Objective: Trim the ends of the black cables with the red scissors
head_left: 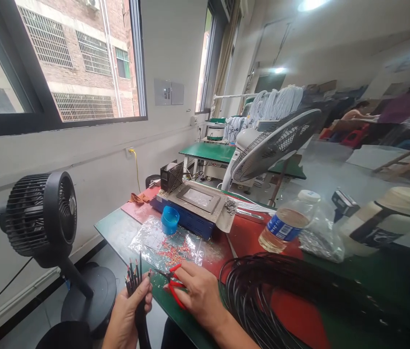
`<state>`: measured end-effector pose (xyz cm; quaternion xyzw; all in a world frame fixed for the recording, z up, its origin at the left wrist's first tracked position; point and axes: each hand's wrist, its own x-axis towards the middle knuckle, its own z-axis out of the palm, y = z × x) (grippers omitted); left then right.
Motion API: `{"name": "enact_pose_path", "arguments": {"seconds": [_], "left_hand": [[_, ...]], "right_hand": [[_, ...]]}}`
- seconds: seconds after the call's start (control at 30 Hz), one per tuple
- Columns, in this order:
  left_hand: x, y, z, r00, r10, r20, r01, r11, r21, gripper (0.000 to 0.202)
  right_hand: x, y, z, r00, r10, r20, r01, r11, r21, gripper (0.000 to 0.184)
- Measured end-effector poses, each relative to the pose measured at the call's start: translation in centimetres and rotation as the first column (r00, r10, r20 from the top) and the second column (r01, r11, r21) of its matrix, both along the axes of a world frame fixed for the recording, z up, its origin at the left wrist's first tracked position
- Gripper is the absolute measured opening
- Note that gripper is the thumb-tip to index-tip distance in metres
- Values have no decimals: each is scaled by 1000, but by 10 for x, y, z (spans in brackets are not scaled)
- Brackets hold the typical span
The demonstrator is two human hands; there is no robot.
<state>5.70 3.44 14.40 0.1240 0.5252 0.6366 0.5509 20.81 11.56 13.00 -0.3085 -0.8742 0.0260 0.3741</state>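
Observation:
My left hand (131,303) is closed around a bundle of black cables (140,317), whose tips stick up with short reddish ends showing. My right hand (197,291) grips red-handled scissors (178,286), fingers in and around the handles. Their dark blades point left, close to the tip of one cable beside my left thumb; whether they touch it I cannot make out. Beyond the blades, small red and orange scraps (174,253) lie scattered on a clear plastic sheet (147,232). A blue cup (170,220) stands on that sheet.
A blue-sided machine with a metal plate (201,198) sits behind the scraps. To my right lie a large coil of black cable (248,291), a labelled bottle (285,225) and a plastic bag (323,240). Fans stand at the left (41,218) and behind the table (277,145).

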Motion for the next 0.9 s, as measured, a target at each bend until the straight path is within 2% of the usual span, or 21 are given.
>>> {"name": "enact_pose_path", "arguments": {"seconds": [0.1,0.27,0.43,0.8,0.9], "left_hand": [[-2,1,-1,1000,26,-6,-26,999,-25,33],[0,4,1,999,31,-28,-32,999,-25,28],[2,3,2,998,-3,-68,2,1000,-7,25],[0,0,-2,994,26,-110,-27,1000,-9,30],[1,-1,-2,992,26,-124,-28,1000,-9,32]], "right_hand": [[0,-2,5,1000,-9,8,9,999,-31,20],[1,-3,7,996,-19,88,14,998,62,13],[1,-2,4,990,-29,137,17,996,86,12],[0,-3,-3,993,-20,120,14,998,58,22],[0,-4,-3,993,-35,116,22,993,119,26]]}}
